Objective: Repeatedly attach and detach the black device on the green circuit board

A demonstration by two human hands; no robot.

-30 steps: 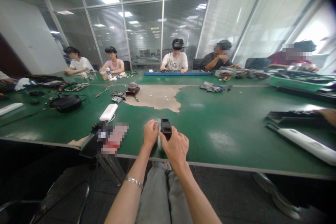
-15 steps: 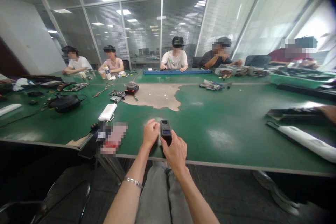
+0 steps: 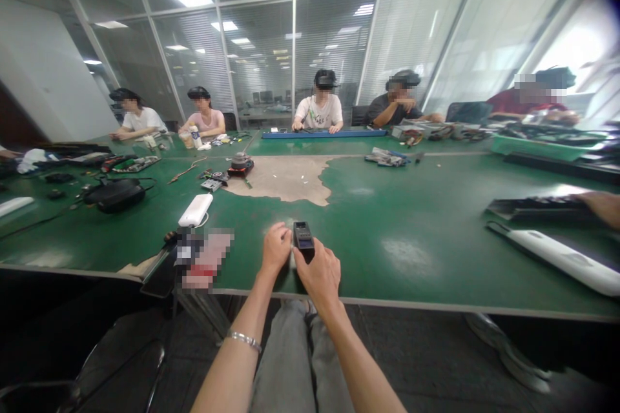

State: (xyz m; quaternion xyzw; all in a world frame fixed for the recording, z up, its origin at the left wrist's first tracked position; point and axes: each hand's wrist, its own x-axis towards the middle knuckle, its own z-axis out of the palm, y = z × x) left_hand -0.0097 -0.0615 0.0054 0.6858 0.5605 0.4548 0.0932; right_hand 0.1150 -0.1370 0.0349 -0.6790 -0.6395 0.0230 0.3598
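Note:
A small black device [image 3: 303, 237] with a dark screen stands on the green table [image 3: 368, 258] near its front edge. My right hand [image 3: 320, 270] is wrapped round the near end and right side of this device. Just left of it is my left hand [image 3: 277, 246], its fingers curled and close to the device's left side; whether they pinch anything small is hidden. A silver bracelet is on my left wrist.
Left of my hands lie a white power bank [image 3: 196, 210], a blurred pink item [image 3: 210, 258] and a black pouch [image 3: 116, 193]. A long white object [image 3: 566, 258] lies at the right, near another person's hand [image 3: 603, 206]. Several people sit across the table.
The whole view has shifted slightly, so things appear a little further left. Both hands and the device keep the same arrangement.

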